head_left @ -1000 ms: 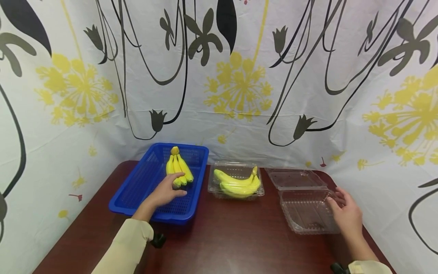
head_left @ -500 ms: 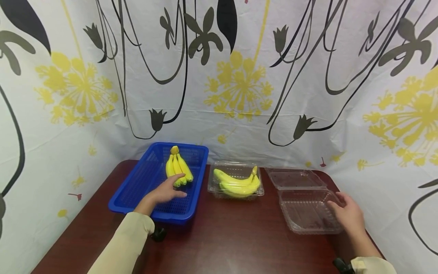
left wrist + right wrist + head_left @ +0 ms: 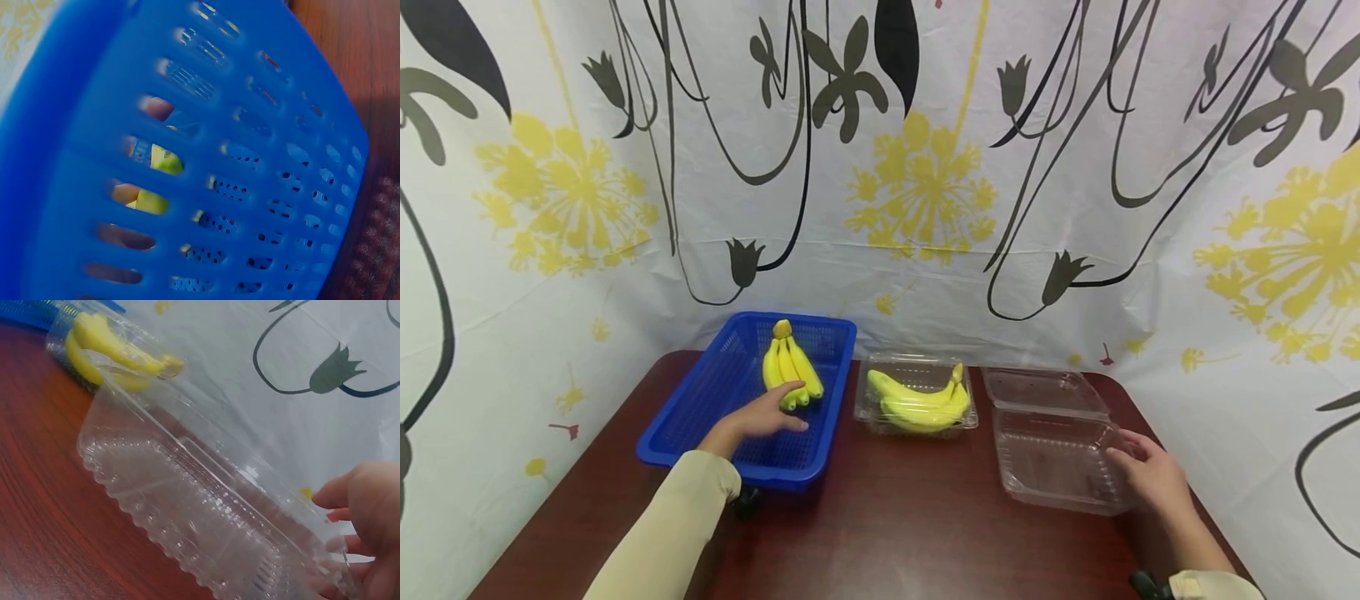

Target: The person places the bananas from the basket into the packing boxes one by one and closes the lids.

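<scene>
In the head view, my left hand point(image 3: 763, 414) reaches into a blue perforated basket point(image 3: 700, 396), thumb and index finger spread beside a bunch of bananas point(image 3: 787, 364). The left wrist view looks through the basket's slotted wall point(image 3: 119, 169), showing only bits of finger and banana. On the right, my right hand point(image 3: 1156, 475) holds the right edge of a clear plastic clamshell container point(image 3: 1052, 454). Its thumb lies over the rim, its fingers around the outer wall. That container's lid point(image 3: 1037, 392) lies folded back toward the wall, with nothing inside. In the right wrist view, fingers show partly through the plastic.
Between basket and clamshell stands another clear container point(image 3: 865, 404), closed over a bunch of bananas point(image 3: 925, 404). A dark red-brown table point(image 3: 917, 525) bears everything. White cloth with printed flowers point(image 3: 880, 308) rises directly behind and along both sides.
The lidded-open clamshell has shifted left and turned slightly, its right front corner nearer me, and my right hand has moved left with it. My left hand stays nearly still over the basket.
</scene>
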The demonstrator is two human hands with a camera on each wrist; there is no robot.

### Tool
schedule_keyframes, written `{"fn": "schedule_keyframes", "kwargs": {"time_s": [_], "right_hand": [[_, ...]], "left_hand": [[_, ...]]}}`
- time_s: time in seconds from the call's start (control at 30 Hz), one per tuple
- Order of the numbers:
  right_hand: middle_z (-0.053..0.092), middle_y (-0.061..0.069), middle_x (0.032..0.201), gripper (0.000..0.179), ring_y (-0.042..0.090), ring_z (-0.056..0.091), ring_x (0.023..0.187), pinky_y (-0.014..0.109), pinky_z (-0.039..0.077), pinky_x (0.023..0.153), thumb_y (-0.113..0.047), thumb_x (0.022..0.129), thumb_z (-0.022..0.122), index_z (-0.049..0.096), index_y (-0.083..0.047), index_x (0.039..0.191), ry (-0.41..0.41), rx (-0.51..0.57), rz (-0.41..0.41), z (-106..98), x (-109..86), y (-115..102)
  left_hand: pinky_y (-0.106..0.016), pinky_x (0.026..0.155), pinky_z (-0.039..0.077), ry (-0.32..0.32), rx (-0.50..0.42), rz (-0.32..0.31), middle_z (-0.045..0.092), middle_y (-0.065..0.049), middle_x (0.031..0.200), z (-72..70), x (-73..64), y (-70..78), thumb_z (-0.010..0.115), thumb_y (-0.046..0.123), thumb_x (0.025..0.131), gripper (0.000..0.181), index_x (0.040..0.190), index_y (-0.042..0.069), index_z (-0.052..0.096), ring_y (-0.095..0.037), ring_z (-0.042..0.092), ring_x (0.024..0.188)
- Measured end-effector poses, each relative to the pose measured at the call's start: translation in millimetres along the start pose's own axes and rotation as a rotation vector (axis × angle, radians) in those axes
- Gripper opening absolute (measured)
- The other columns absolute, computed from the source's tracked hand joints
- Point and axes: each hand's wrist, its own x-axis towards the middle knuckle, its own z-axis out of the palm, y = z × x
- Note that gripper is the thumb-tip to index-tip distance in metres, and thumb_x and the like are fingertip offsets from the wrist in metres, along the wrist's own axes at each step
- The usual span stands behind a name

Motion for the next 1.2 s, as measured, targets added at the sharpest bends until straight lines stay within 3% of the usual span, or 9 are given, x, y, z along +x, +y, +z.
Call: {"fn": "schedule_keyframes", "kwargs": {"time_s": [0.1, 0.17, 0.3, 0.37, 0.5, 0.63, 0.8, 1.07, 1.2], "right_hand": [[0.06, 0.026, 0.122, 0.061, 0.021, 0.066, 0.088, 0.036, 0.054, 0.069, -0.034, 0.098, 0.058, 0.04, 0.005, 0.142, -0.078, 0.155, 0.059, 3, -2.3, 5], [0.065, 0.011, 0.118, 0.065, 0.008, 0.065, 0.086, 0.031, 0.055, 0.07, -0.035, 0.098, 0.058, 0.035, 0.002, 0.146, -0.123, 0.29, 0.09, 6, -5.1, 10], [0.063, -0.02, 0.107, 0.064, -0.003, 0.062, 0.091, 0.025, 0.054, 0.074, -0.029, 0.098, 0.06, 0.032, -0.003, 0.15, -0.174, 0.513, 0.051, 12, -10.6, 21], [0.062, -0.023, 0.107, 0.059, -0.003, 0.061, 0.094, 0.024, 0.053, 0.076, -0.023, 0.099, 0.058, 0.033, -0.005, 0.15, -0.192, 0.626, 0.0, 15, -11.9, 26], [0.063, -0.015, 0.114, 0.052, 0.002, 0.062, 0.101, 0.023, 0.053, 0.078, -0.012, 0.102, 0.052, 0.033, -0.003, 0.149, -0.231, 0.812, -0.097, 22, -11.7, 34], [0.063, -0.012, 0.117, 0.051, 0.003, 0.062, 0.103, 0.022, 0.052, 0.078, -0.01, 0.102, 0.051, 0.034, -0.004, 0.149, -0.217, 0.85, -0.127, 26, -11.7, 38], [0.063, -0.012, 0.118, 0.051, 0.003, 0.062, 0.103, 0.021, 0.052, 0.078, -0.011, 0.101, 0.052, 0.035, -0.004, 0.149, -0.188, 0.857, -0.138, 28, -12.7, 39], [0.064, -0.013, 0.116, 0.051, 0.002, 0.061, 0.103, 0.02, 0.051, 0.079, -0.011, 0.101, 0.052, 0.036, -0.004, 0.149, -0.173, 0.862, -0.143, 30, -16.6, 36], [0.064, -0.013, 0.116, 0.05, 0.002, 0.061, 0.103, 0.019, 0.05, 0.079, -0.011, 0.101, 0.052, 0.036, -0.004, 0.148, -0.163, 0.87, -0.142, 31, -17.9, 36]], "left_hand": [[-0.061, 0.105, 0.028, 0.006, 0.009, 0.002, 0.031, -0.027, 0.15, -0.3, -0.2, -0.3, 0.07, 0.015, 0.088, 0.077, 0.15, -0.003, 0.028, -0.045, 0.029, 0.137], [-0.061, 0.105, 0.029, 0.015, 0.025, 0.0, 0.033, -0.026, 0.149, -0.4, -0.7, -0.1, 0.071, 0.015, 0.088, 0.076, 0.149, -0.004, 0.03, -0.045, 0.031, 0.136], [-0.06, 0.105, 0.03, 0.043, 0.061, 0.008, 0.037, -0.026, 0.147, -0.8, -1.1, 0.4, 0.072, 0.016, 0.086, 0.074, 0.147, -0.005, 0.034, -0.044, 0.034, 0.134], [-0.059, 0.105, 0.031, 0.06, 0.079, 0.014, 0.039, -0.026, 0.146, -0.7, -1.0, 0.6, 0.073, 0.015, 0.085, 0.073, 0.146, -0.005, 0.036, -0.044, 0.036, 0.133], [-0.058, 0.103, 0.034, 0.085, 0.136, 0.016, 0.044, -0.025, 0.143, -1.0, -1.3, 2.1, 0.075, 0.009, 0.082, 0.072, 0.143, -0.006, 0.04, -0.043, 0.041, 0.13], [-0.057, 0.102, 0.036, 0.121, 0.205, 0.006, 0.046, -0.023, 0.142, -2.4, -1.0, 6.6, 0.077, -0.001, 0.075, 0.075, 0.142, -0.003, 0.043, -0.043, 0.043, 0.129], [-0.056, 0.103, 0.036, 0.215, 0.328, -0.004, 0.049, -0.022, 0.139, -2.2, 0.7, 9.3, 0.077, -0.007, 0.071, 0.073, 0.139, 0.0, 0.049, -0.042, 0.043, 0.129], [-0.055, 0.095, 0.042, 0.433, 0.452, -0.047, 0.058, -0.018, 0.127, -1.8, -2.2, 12.5, 0.074, 0.002, 0.081, 0.049, 0.128, 0.005, 0.06, -0.038, 0.053, 0.117], [-0.055, 0.087, 0.047, 0.495, 0.512, -0.069, 0.063, -0.015, 0.121, -3.1, -6.4, 14.4, 0.07, 0.006, 0.087, 0.042, 0.127, 0.009, 0.062, -0.037, 0.06, 0.107]]}}
